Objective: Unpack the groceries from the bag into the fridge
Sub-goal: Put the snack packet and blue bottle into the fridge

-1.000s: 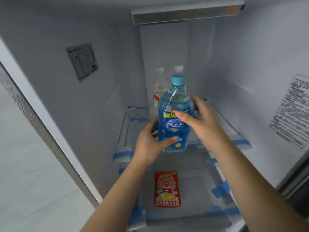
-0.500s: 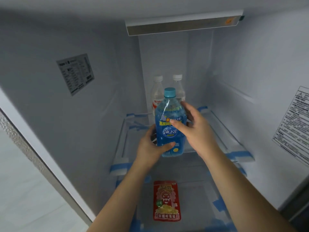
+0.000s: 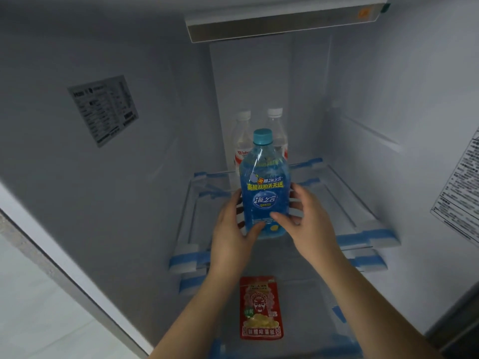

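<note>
A blue drink bottle (image 3: 263,177) with a teal cap stands upright on the glass shelf (image 3: 363,234) inside the open fridge. My left hand (image 3: 232,229) wraps its lower left side and my right hand (image 3: 305,221) holds its lower right side. Both thumbs rest on the front of the label near the base. Right behind it, at the shelf's back, stand two clear water bottles (image 3: 242,141) with white caps, partly hidden by the blue bottle. The bag is out of view.
A red snack packet (image 3: 260,308) lies flat on the lower shelf beneath my arms. Blue tape and white foam pads (image 3: 186,261) mark the shelf corners. Fridge walls close in left and right, with a light bar (image 3: 282,24) overhead.
Both hands carried the blue bottle down and deeper into the fridge, toward the two water bottles. My right hand slid from the bottle's upper label to its lower side.
</note>
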